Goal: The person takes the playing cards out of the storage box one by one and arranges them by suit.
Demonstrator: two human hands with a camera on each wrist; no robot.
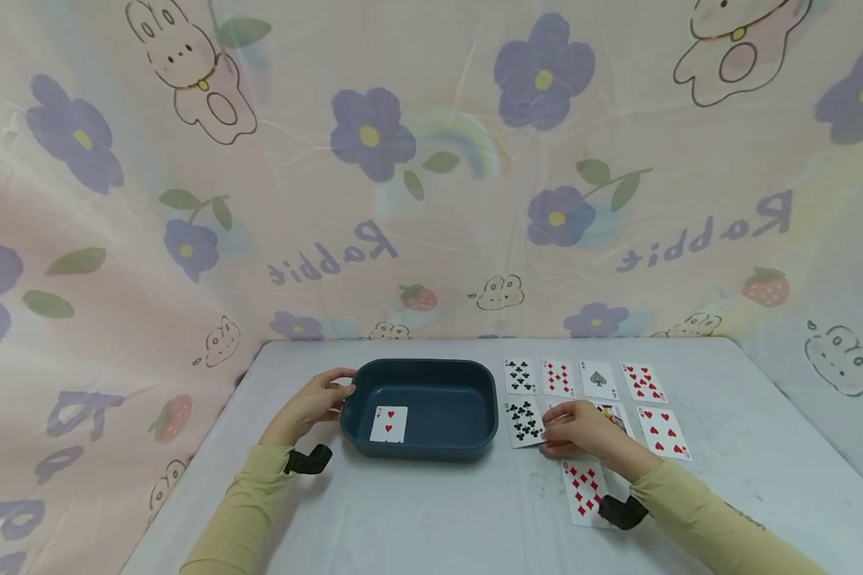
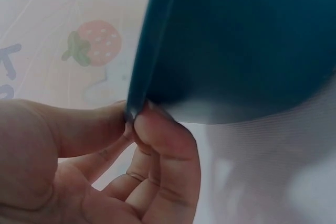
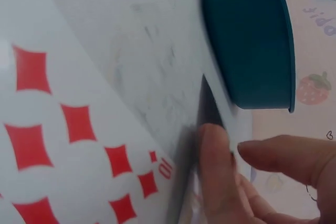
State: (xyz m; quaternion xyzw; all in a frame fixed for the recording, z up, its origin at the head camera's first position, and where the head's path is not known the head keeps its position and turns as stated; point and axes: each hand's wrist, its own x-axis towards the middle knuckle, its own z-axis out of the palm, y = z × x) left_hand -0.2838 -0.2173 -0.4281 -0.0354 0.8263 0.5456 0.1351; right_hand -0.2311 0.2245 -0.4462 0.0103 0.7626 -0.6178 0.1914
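Note:
My left hand pinches the rim of a dark blue rectangular bin at its left end, thumb on one side and fingers on the other in the left wrist view. Inside the bin lies a hearts playing card, face up. My right hand holds a clubs playing card by its right edge, just right of the bin. In the right wrist view that card's dark underside shows, tilted up from the table, with a finger beneath it. The right hand partly covers a face card.
Behind my right hand, a row holds another clubs card, a diamonds card, an ace of spades and a hearts card. A second hearts card lies right of the hand, a ten of diamonds in front. Patterned cloth hangs behind the table.

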